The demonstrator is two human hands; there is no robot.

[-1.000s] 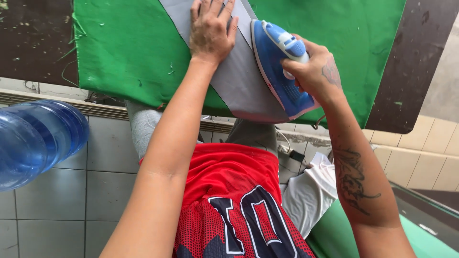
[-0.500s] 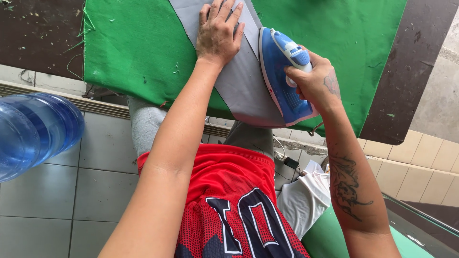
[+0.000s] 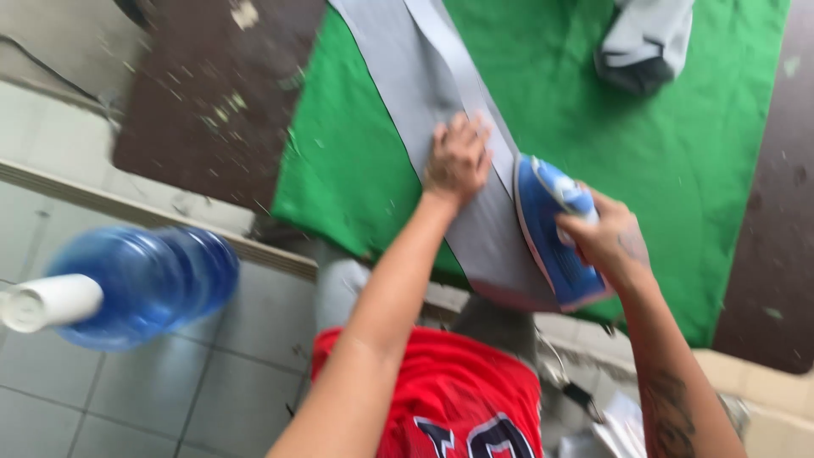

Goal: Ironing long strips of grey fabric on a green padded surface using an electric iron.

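While pressed flat under the left hand (image 3: 458,161), with the fingers (image 3: 476,134) spread and the palm down, lies smooth and taut as a long grey strip of fabric (image 3: 398,59) — running from well beyond the fingertips, near the top edge of view, back past the wrist and off the near edge of the green cloth (image 3: 593,110) that pads the work surface. Just to the right of those fingers, stands a blue-and-white iron (image 3: 553,233), soleplate down on the strip's right edge, gripped at its handle by the right hand (image 3: 606,237), fingers curled closed around it. Judged from the lie of things, about midway: looks flat and crease-free under and beyond the left fingers, with a folded band along the seam already sharp, yet cannot be told how much of the near end, draping toward the body, is pressed. By texture — matte, thin woven grey; felt-like, speckled green padding; hard glossy plastic on the iron. Far beyond the right fingers, at the top, rests a bunched pale-grey garment (image 3: 640,42) with a dark hem. Left of the padding, shows a scuffed dark-brown tabletop (image 3: 212,93); lower left, over pale floor tiles (image 3: 254,365), looms a translucent blue water jug (image 3: 144,284) with a white cap, blurred. Nearest the camera, a red jersey (image 3: 458,399).
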